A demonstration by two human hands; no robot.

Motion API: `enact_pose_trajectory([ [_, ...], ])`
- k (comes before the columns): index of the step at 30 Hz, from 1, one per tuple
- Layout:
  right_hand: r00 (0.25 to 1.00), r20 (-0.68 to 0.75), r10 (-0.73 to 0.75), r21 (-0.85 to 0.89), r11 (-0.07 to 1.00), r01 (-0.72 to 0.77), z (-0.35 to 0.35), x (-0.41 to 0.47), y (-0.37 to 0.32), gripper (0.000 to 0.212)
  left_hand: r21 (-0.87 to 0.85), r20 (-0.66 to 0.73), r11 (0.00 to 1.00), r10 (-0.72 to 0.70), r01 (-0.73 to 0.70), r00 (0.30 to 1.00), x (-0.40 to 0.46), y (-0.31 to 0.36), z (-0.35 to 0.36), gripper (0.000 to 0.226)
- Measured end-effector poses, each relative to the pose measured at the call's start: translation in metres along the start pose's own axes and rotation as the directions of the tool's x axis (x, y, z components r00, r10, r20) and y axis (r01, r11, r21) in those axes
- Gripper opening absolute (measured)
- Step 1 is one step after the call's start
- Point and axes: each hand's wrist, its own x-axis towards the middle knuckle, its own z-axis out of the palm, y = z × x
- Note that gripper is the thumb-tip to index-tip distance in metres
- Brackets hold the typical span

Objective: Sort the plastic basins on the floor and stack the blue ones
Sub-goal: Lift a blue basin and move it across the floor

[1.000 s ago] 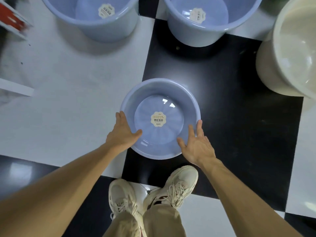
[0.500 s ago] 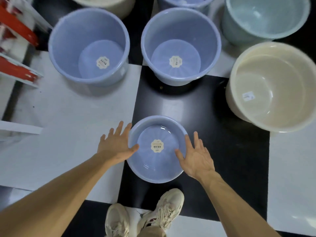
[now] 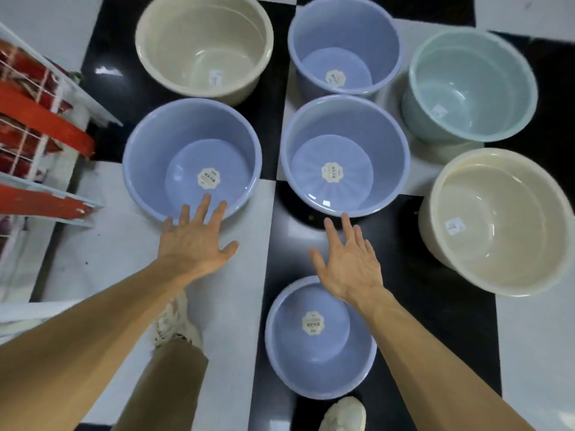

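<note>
Blue basins [image 3: 344, 155], black-and-white checkered floor [image 3: 118, 250]

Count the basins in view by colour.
Blue: 4
Cream: 2
Pale green: 1
Total: 7

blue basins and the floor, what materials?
Blue basins, e.g. the nearest one: likely moulded plastic, smooth semi-gloss; thin rolled rims, soft glints, paper sticker inside. Floor: probably glazed tile or polished stone, black and white squares mirroring ceiling lights.
</note>
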Motion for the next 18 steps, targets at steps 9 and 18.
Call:
enact_pose_trajectory([
  [9, 0.996, 0.05, 0.079, 0.046, 0.996, -0.081, 0.014, 0.114, -0.166, 0.068, -0.163, 0.06, 0.981, -0.094, 0.103, 0.994, 0.096, -0.168, 0.017, 0.084],
  [18, 0.982, 0.057, 0.182, 0.078, 0.979, -0.186, 0.056, 0.205, -0.21, 0.065, -0.191, 0.133, 0.962, -0.171, 0.194, 0.976, 0.173, -0.249, 0.063, 0.08],
])
